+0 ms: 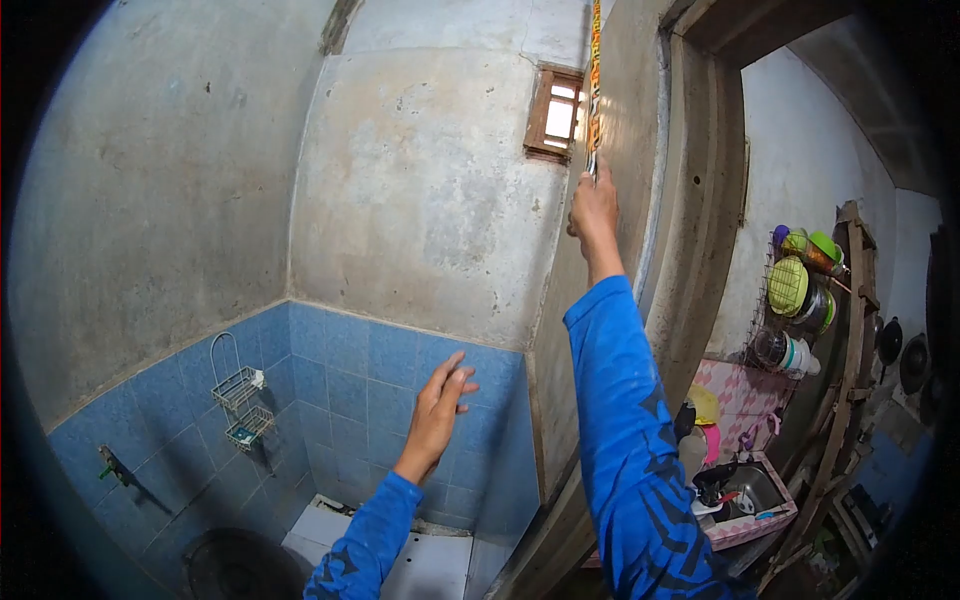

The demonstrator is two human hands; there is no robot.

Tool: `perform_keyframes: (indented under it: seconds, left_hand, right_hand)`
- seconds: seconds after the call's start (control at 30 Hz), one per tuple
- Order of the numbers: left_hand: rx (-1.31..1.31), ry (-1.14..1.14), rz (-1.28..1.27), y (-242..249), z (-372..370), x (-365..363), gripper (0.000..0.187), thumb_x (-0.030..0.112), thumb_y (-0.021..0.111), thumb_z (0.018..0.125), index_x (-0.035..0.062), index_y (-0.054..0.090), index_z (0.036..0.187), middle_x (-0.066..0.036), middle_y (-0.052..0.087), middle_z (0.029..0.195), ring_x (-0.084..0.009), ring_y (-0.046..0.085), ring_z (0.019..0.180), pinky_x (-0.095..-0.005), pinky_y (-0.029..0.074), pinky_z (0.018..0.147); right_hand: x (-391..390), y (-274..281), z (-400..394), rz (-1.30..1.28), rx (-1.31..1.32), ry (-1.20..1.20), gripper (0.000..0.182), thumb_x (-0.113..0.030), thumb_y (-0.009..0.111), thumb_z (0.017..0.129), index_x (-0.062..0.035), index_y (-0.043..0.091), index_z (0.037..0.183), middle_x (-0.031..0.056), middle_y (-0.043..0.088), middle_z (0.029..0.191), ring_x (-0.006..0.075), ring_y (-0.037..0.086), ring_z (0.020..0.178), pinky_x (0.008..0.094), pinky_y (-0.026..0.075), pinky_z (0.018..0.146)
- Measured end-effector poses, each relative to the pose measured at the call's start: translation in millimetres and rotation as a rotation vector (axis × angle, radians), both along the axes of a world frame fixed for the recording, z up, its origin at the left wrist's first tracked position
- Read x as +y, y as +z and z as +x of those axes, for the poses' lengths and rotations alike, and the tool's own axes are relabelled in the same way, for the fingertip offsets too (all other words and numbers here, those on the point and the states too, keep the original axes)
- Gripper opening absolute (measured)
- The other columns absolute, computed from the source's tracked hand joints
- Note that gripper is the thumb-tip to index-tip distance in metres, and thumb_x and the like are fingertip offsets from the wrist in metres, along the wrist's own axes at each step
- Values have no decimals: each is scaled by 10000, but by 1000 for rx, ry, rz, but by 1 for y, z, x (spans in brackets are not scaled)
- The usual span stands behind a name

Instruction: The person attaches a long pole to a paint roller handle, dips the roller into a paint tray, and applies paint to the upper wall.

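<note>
My right hand (597, 212) is raised high against the narrow wall beside the doorway. Its fingers are closed around the lower end of a tape measure (595, 75), whose yellow-orange strip with dark marks runs straight up along the wall edge and out of the top of view. The index finger points upward along the strip. What lies inside the palm is hidden. My left hand (436, 415) hangs in the air in front of the blue tiles (390, 385), fingers apart and loosely bent, with nothing in it.
A small wooden-framed window (555, 113) sits high in the grey wall. A wire rack (240, 405) hangs on the left tiles near a tap (115, 465), above a dark round container (245, 565). Right of the door frame (700, 180) are a dish rack (775, 290) and a sink (755, 495).
</note>
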State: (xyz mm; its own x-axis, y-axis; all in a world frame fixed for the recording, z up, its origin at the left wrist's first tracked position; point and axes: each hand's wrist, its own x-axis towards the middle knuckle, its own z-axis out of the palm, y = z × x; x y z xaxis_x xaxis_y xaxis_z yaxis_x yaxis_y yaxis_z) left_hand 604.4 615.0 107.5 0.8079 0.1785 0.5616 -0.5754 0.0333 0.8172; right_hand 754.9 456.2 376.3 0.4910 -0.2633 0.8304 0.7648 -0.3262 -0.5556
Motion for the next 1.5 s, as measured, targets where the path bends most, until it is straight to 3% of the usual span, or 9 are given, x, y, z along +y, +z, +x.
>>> perform_keyframes:
  seconds: [0.07, 0.1, 0.3, 0.37, 0.47, 0.5, 0.87, 0.93, 1.5]
  left_hand:
    - [-43, 4, 39, 30, 5, -3, 607, 492, 409, 982, 71, 422, 1419, -155, 554, 1301, -239, 562, 1151, -344, 450, 888]
    - [-90, 10, 78, 47, 8, -6, 617, 505, 405, 979, 72, 422, 1419, -155, 559, 1296, -241, 558, 1157, -347, 444, 893]
    - [-233, 75, 232, 119, 68, -36, 621, 494, 423, 972, 44, 437, 1400, -162, 585, 1248, -238, 564, 1123, -346, 450, 865]
    - [-233, 144, 254, 125, 87, -49, 528, 438, 453, 977, -1, 559, 1250, -123, 635, 1106, -180, 574, 995, -305, 452, 814]
    - [-151, -11, 323, 109, 88, -59, 463, 379, 468, 974, -44, 640, 1048, -197, 664, 922, -232, 625, 885, -338, 479, 785]
    - [-197, -55, 267, 96, 93, -63, 461, 375, 471, 979, -46, 649, 920, -119, 659, 787, -201, 602, 772, -342, 469, 722]
    - [47, -354, -10, 35, 45, -78, 307, 346, 537, 973, 79, 615, 843, 44, 516, 616, -35, 447, 492, -212, 337, 422]
    - [98, -416, 13, 36, 40, -75, 321, 325, 504, 996, 32, 634, 999, -4, 609, 875, -77, 545, 809, -228, 451, 714]
    - [-391, -226, 4, 191, 42, -81, 604, 421, 412, 1002, -44, 421, 1387, -190, 490, 1372, -244, 444, 1291, -311, 341, 1059]
  right_hand:
    - [1, -23, 18, -75, -157, -191, 510, -181, 389, 973, -182, 334, 1480, 75, 541, 680, 173, 483, 481, 363, 420, 451]
    - [5, -34, -18, -39, 8, -57, 521, -188, 424, 952, -150, 346, 1466, 272, 546, 1275, 450, 555, 1125, 474, 422, 977]
    - [9, -111, -58, -48, -38, -56, 511, -168, 408, 965, -142, 339, 1470, 261, 522, 1321, 440, 532, 1174, 455, 416, 990]
    - [9, -134, -71, -48, -50, -34, 510, -170, 407, 968, -136, 336, 1472, 259, 516, 1333, 430, 526, 1190, 449, 414, 996]
    - [9, -163, -92, -17, -20, 53, 506, -175, 404, 974, -129, 338, 1473, 255, 508, 1346, 410, 522, 1212, 439, 412, 1001]
    - [9, -172, -97, 16, 23, 118, 502, -177, 401, 976, -127, 342, 1472, 253, 508, 1348, 400, 523, 1217, 435, 414, 1000]
    - [-2, -229, -145, 115, 285, 338, 504, -177, 349, 982, -39, 334, 1466, 235, 453, 1415, 347, 498, 1264, 391, 400, 1021]
    - [-2, -231, -134, 66, 172, 266, 508, -176, 351, 980, -33, 329, 1468, 238, 450, 1417, 349, 491, 1270, 389, 394, 1025]
    - [1, 4, -67, -70, 17, 74, 559, -176, 414, 899, -100, 365, 1451, 282, 576, 1228, 449, 546, 1145, 457, 385, 1024]
